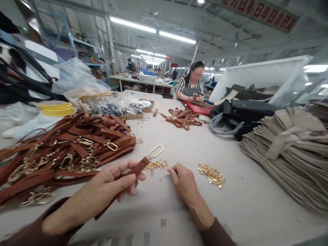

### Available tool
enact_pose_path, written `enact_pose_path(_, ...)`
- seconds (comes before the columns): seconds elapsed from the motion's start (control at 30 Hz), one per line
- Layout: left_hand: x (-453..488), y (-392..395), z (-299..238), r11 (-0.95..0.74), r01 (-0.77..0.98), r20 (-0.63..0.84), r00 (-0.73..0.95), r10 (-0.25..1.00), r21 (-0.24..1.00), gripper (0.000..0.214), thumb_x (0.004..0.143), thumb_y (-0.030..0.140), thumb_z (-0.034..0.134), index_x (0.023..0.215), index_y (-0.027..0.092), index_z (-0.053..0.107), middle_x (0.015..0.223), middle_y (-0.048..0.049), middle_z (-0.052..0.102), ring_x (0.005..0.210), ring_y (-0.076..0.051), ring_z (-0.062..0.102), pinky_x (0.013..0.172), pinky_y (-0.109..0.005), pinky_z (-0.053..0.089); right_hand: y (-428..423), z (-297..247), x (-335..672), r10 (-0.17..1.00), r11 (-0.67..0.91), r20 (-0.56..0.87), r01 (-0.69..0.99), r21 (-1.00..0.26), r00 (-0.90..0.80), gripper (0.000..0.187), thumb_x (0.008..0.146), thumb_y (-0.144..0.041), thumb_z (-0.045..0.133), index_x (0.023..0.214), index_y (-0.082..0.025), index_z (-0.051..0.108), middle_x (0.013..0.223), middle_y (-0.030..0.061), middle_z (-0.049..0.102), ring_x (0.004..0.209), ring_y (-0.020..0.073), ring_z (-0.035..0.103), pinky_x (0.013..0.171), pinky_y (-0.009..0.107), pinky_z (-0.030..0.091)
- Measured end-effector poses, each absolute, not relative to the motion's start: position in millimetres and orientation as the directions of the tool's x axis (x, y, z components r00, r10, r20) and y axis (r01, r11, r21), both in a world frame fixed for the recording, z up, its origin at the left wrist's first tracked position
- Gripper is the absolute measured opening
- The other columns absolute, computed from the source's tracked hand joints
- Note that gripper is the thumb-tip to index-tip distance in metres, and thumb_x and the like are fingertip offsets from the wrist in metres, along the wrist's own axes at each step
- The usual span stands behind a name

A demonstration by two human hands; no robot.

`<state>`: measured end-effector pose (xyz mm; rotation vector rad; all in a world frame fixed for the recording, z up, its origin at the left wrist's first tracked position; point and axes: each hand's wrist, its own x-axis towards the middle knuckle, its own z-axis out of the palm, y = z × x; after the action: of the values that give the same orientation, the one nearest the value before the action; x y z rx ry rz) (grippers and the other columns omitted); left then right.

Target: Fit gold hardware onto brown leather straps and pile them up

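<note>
My left hand (120,181) grips a brown leather strap (140,168) between thumb and fingers, its end tilted up and to the right. From that end hangs a gold oval ring (156,151). Just behind lies a small pile of gold rivets (156,165). My right hand (183,179) rests low over the table beside this pile, thumb and fingers drawn together; whatever they may hold is hidden. Farther right is a second pile of gold metal pieces (212,176). A large heap of brown straps (84,136) with gold clasps lies to the left.
A bundled stack of grey-beige pieces (289,153) stands at the right, near a white bin (263,75) and black bags (246,109). More brown straps (182,119) lie ahead. Opposite sits a co-worker (191,85) in a striped top. Yellow tape rolls (56,109) are at left.
</note>
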<state>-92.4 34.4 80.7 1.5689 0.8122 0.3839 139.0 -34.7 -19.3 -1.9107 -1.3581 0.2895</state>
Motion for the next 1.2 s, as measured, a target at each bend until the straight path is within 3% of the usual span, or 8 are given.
enact_pose_path(0.17,-36,6,49,0.283,0.114,-0.263,0.779,0.57,0.952,0.046,0.083,0.035,0.063,0.125,0.02,0.054,0.112,-0.009,0.064,0.062,-0.009,0.054,0.044,-0.016,0.031,-76,-15,143,0.825,-0.153,0.116,0.415,-0.897,0.554,0.021,0.085,-0.038,0.059,0.076,-0.019,0.057,0.064,-0.0023,0.061,0.055,0.0116,0.055,0.054,0.022,0.042)
enact_pose_path(0.3,-5,-7,28,0.404,0.077,-0.283,0.83,0.481,0.912,0.049,0.078,0.033,0.068,0.123,0.016,0.058,0.089,-0.0041,0.065,0.063,-0.009,0.053,0.052,-0.017,0.036,-108,-21,148,0.777,-0.148,-0.014,0.16,-0.976,0.63,0.037,0.082,-0.048,0.061,0.063,-0.017,0.057,0.051,-0.0024,0.055,0.045,0.0093,0.048,0.045,0.021,0.039)
enact_pose_path(0.4,3,-12,21,0.356,0.104,-0.278,0.829,0.485,0.929,0.048,0.08,0.032,0.065,0.124,0.014,0.06,0.071,0.0014,0.058,0.059,-0.009,0.049,0.059,-0.021,0.041,-127,-25,149,0.761,-0.09,-0.11,-0.063,-0.994,0.639,0.034,0.075,-0.048,0.07,0.078,-0.014,0.067,0.059,0.001,0.064,0.052,0.0123,0.057,0.052,0.025,0.047)
enact_pose_path(0.47,3,-14,17,0.255,0.163,-0.275,0.818,0.506,0.953,0.046,0.086,0.035,0.058,0.128,0.018,0.059,0.081,-0.0009,0.065,0.063,-0.011,0.052,0.061,-0.023,0.043,-135,-26,146,0.772,-0.025,-0.135,-0.183,-0.983,0.621,0.034,0.071,-0.043,0.076,0.088,-0.014,0.071,0.065,0.0025,0.068,0.058,0.0143,0.062,0.059,0.027,0.051)
enact_pose_path(0.6,1,-16,9,0.115,0.128,-0.17,0.822,0.543,0.985,0.04,0.09,0.036,0.054,0.127,0.023,0.061,0.126,-0.004,0.063,0.108,-0.019,0.057,0.096,-0.03,0.042,-141,-25,135,0.816,0.061,-0.053,-0.177,-0.982,0.576,0.021,0.077,-0.037,0.075,0.087,-0.018,0.071,0.066,0.0011,0.07,0.06,0.013,0.064,0.062,0.025,0.052)
enact_pose_path(0.67,0,-16,7,0.091,0.087,-0.122,0.841,0.528,0.992,0.041,0.089,0.03,0.055,0.128,0.023,0.058,0.127,-0.003,0.062,0.118,-0.02,0.053,0.106,-0.032,0.036,-138,-24,129,0.818,0.076,-0.046,-0.187,-0.979,0.574,0.019,0.077,-0.035,0.075,0.086,-0.019,0.07,0.067,0.0007,0.07,0.061,0.0127,0.065,0.062,0.024,0.052)
enact_pose_path(0.9,-5,-21,12,-0.189,0.123,-0.011,0.864,0.504,0.974,0.019,0.087,0.018,0.05,0.088,0.019,0.069,0.089,-0.0012,0.066,0.089,-0.018,0.059,0.084,-0.028,0.044,-130,-24,122,0.846,0.05,-0.088,-0.244,-0.968,0.525,0.019,0.078,-0.035,0.075,0.085,-0.018,0.071,0.066,0.0004,0.069,0.059,0.0113,0.063,0.062,0.023,0.051)
enact_pose_path(1.2,-5,-22,9,-0.114,0.031,0.023,0.897,0.441,0.993,0.027,0.087,0.012,0.045,0.098,0.02,0.068,0.095,0.0004,0.069,0.094,-0.016,0.06,0.089,-0.026,0.043,-132,-25,121,0.815,-0.001,-0.101,-0.173,-0.985,0.571,0.022,0.073,-0.038,0.077,0.08,-0.018,0.072,0.064,0.0003,0.068,0.058,0.0112,0.059,0.059,0.022,0.048)
